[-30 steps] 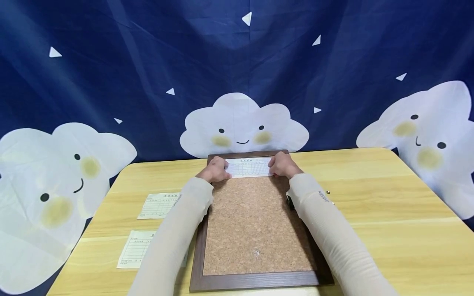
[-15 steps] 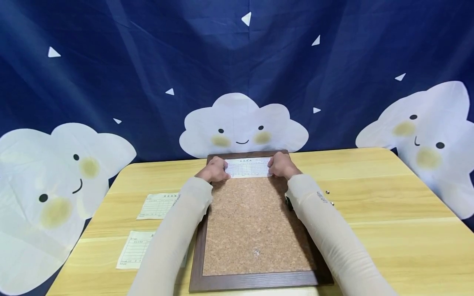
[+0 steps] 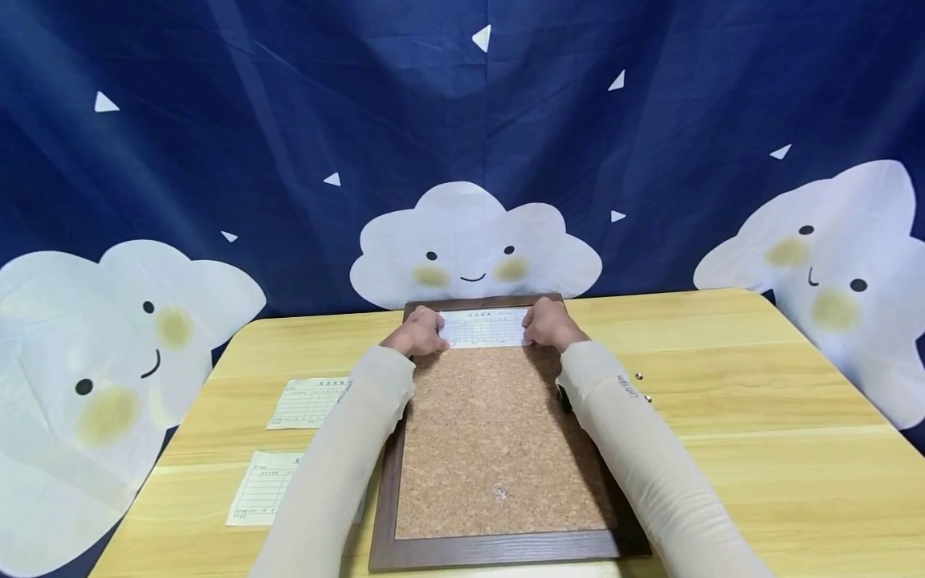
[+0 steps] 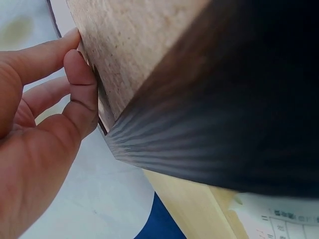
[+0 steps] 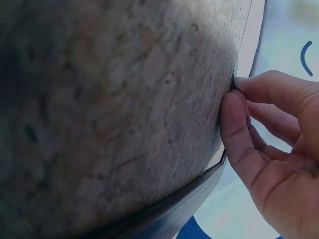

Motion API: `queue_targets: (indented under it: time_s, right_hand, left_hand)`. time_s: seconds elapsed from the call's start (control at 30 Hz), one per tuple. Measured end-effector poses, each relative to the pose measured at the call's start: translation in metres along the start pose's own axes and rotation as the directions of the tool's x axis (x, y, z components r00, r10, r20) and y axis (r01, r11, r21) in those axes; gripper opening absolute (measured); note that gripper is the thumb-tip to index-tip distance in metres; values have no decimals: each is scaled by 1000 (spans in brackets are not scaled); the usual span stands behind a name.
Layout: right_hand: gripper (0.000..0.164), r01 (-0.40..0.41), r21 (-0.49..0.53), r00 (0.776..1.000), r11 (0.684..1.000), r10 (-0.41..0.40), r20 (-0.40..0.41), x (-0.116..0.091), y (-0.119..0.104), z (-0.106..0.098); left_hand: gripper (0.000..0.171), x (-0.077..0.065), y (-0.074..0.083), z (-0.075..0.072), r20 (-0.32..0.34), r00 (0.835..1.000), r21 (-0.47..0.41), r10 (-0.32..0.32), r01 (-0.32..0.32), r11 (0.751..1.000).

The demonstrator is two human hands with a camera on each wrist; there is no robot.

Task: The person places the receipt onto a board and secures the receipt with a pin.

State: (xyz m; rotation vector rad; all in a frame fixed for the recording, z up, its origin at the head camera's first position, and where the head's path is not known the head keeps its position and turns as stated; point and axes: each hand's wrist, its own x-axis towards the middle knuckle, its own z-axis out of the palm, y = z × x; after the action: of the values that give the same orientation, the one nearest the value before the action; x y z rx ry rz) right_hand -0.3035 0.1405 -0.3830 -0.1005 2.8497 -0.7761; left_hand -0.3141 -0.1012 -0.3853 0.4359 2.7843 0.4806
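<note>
A white printed paper form [image 3: 482, 329] lies across the top of a cork board [image 3: 499, 441] with a dark brown wooden frame. At its left end my left hand [image 3: 421, 331] pinches the paper's edge between thumb and fingers. My right hand [image 3: 552, 323] does likewise at the right end. In the left wrist view, the left hand [image 4: 55, 104] has thumb and index fingertip close together beside the cork. The right wrist view has the right hand [image 5: 274, 134] in a similar pinch right at the cork's surface; the paper is mostly hidden there.
Two more printed forms, an upper one [image 3: 307, 403] and a lower one [image 3: 262, 490], lie left of the board, partly covered by the left sleeve [image 3: 347, 449]. Small shiny metal pieces [image 3: 639, 376] sit on the wooden table [image 3: 759, 385] to the right. A blue cloud-print curtain [image 3: 462, 104] hangs behind.
</note>
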Motion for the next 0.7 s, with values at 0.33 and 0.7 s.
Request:
queue_targets:
  time_s: [0.33, 0.7]
  right_hand:
    - [29, 5, -14, 1000, 1000, -5, 3, -2, 0, 0]
    - [35, 14, 56, 998, 998, -17, 62, 0, 4, -3]
  left_hand:
    - [19, 0, 1, 0, 34, 999, -30, -38, 39, 999]
    - [40, 0, 2, 0, 29, 997, 1, -77, 77, 997]
